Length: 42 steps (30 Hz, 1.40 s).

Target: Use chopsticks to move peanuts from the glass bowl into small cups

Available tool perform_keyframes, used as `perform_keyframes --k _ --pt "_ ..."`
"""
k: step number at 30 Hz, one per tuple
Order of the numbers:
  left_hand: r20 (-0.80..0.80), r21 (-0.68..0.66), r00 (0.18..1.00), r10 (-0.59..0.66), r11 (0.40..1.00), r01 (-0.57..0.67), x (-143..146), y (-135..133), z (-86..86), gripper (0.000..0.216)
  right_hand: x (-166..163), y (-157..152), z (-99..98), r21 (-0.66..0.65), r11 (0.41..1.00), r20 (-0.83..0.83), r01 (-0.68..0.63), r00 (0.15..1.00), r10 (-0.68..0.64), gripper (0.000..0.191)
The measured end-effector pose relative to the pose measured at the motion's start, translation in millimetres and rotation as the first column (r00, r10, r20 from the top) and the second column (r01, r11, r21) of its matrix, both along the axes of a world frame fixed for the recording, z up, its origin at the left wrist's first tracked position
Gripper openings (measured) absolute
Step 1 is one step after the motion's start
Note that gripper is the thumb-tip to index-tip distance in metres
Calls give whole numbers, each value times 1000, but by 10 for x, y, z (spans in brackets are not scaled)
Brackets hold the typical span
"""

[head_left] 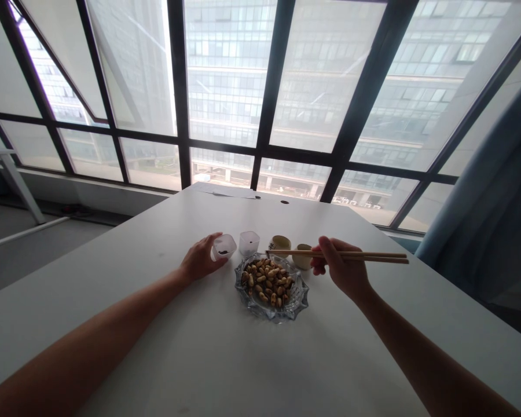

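My left hand point(202, 258) is wrapped round the side of a small clear plastic cup point(226, 245), which stands on the table with a few dark bits at its bottom. In my right hand point(342, 265) is a pair of wooden chopsticks point(373, 256), held level and pointing left. Their tips, with what looks like a small dark bit between them, hover above the far rim of a scalloped glass bowl point(301, 299). Peanuts in their shells point(269, 284) and darker nuts fill that bowl. A second clear cup point(249, 242) stands beside the first, holding a dark speck.
Two small yellowish cups, one point(280, 242) behind the bowl and another point(303, 257) by my right fingers, stand close together. The white table point(191, 359) reaches toward the windows, with paper point(228, 191) at its far end. A blue curtain point(481, 168) hangs right.
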State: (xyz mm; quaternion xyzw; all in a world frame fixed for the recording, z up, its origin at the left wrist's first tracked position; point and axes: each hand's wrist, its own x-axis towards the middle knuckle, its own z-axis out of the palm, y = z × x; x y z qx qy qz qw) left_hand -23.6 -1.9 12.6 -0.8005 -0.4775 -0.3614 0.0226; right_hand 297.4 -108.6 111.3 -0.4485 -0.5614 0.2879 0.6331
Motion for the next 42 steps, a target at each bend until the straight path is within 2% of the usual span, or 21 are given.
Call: perform_keyframes --k 4,8,14,17,19,22,25,27,31,36,38,40,42 --pt "-48 96 998 -37 994 42 -4 -2 15 62 -97 -114 66 52 997 46 -55 998 53 51" --pt "-55 147 998 -37 988 45 -2 4 19 61 -78 -49 33 -9 998 -60 -55 997 55 53" --pt "9 -7 996 94 996 -94 -5 36 -1 71 57 139 -52 -101 994 -307 -34 952 1 52" --pt "-18 -147 986 166 975 -166 -51 60 42 78 109 183 -65 -119 993 -338 -19 941 -23 51" --pt "-55 -236 984 170 955 -179 -84 77 108 84 135 196 -72 -121 993 -340 -13 940 -29 52" --pt "-79 -219 987 137 964 -152 -65 107 252 89 164 207 -87 -118 993 -334 0 942 -40 54" --pt "-79 -96 992 98 990 -105 105 153 412 84 187 213 -102 -105 995 -301 4 953 -35 54" --pt "-111 -72 993 45 996 -53 286 196 503 80 197 214 -109 -92 996 -279 7 960 -32 52" --pt "-207 -150 976 -73 988 41 653 311 617 79 210 219 -118 -79 997 -269 22 962 -43 50" --pt "-251 -351 963 -100 937 6 862 426 641 85 217 235 -114 -87 996 -277 17 960 -41 52" --pt "-245 -314 964 -107 949 25 859 433 635 85 217 234 -106 -87 996 -277 22 960 -46 53" --pt "-255 -169 957 -141 981 99 823 411 631 83 210 216 -97 -67 997 -259 49 964 -64 52" --pt "-279 -10 941 -190 981 195 771 371 633 80 186 179 -93 -18 996 -211 90 973 -92 51"
